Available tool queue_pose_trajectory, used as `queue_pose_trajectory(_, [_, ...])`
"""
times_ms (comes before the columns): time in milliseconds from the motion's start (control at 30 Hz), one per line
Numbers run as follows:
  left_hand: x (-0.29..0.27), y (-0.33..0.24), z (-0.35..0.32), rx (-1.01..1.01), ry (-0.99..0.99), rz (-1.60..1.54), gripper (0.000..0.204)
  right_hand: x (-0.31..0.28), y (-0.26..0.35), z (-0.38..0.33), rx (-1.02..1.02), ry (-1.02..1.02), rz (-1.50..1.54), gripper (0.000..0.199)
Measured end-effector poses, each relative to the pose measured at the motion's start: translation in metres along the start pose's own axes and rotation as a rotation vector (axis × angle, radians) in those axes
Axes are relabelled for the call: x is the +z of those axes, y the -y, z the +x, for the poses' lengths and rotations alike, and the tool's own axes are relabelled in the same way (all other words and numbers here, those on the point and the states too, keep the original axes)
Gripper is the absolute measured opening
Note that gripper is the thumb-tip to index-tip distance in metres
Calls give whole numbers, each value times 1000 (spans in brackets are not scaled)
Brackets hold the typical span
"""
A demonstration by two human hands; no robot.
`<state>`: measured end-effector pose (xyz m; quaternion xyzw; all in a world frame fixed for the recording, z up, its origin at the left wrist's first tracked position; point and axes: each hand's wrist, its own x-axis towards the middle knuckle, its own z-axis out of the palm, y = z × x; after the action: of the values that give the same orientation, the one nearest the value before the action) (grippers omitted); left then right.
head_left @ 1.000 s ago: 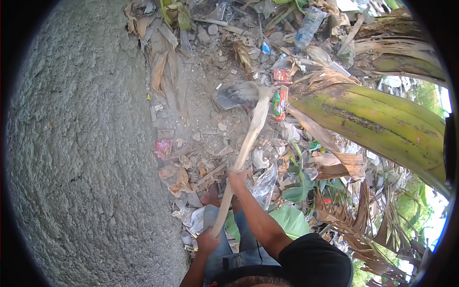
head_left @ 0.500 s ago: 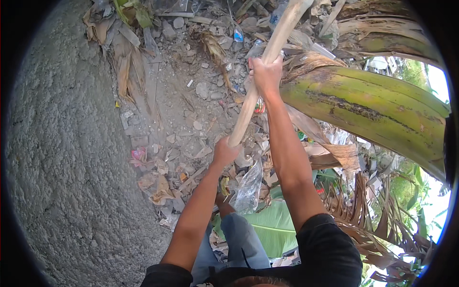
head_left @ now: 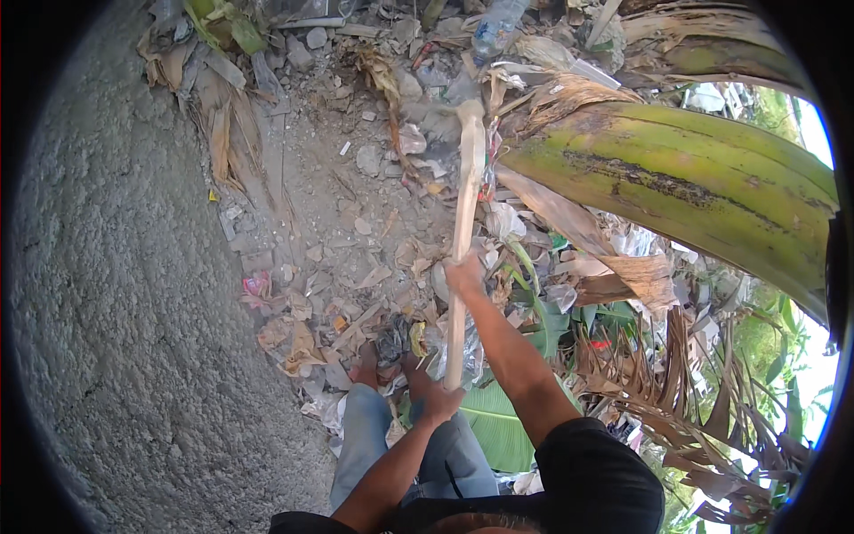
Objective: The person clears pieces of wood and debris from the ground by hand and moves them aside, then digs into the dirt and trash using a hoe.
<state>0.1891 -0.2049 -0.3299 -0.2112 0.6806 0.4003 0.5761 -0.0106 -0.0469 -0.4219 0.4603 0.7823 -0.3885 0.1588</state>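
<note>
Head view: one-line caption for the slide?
Both hands grip a long wooden tool handle, right hand above left hand, its head in littered dirt beside a green banana trunk.

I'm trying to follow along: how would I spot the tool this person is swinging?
Start at the fat green banana trunk on the right. Just left of it a long pale wooden handle runs down to both hands. It is the only straight, smooth stick among crumpled dry leaves and litter.
</note>
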Motion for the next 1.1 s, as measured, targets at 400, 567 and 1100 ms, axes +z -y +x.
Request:
queue_pose_trajectory(400, [-65,-103,48,621,-301,22,29,-79,164,-5,-444,-205,239,51])
queue_pose_trajectory(567, [-98,-163,149,479,-153,-186,30,-35,224,106,-639,-343,254,49])
queue_pose_trajectory(1100, [11,40,-48,51,122,-277,20,4,-22,-53,-24,67,-5,55])
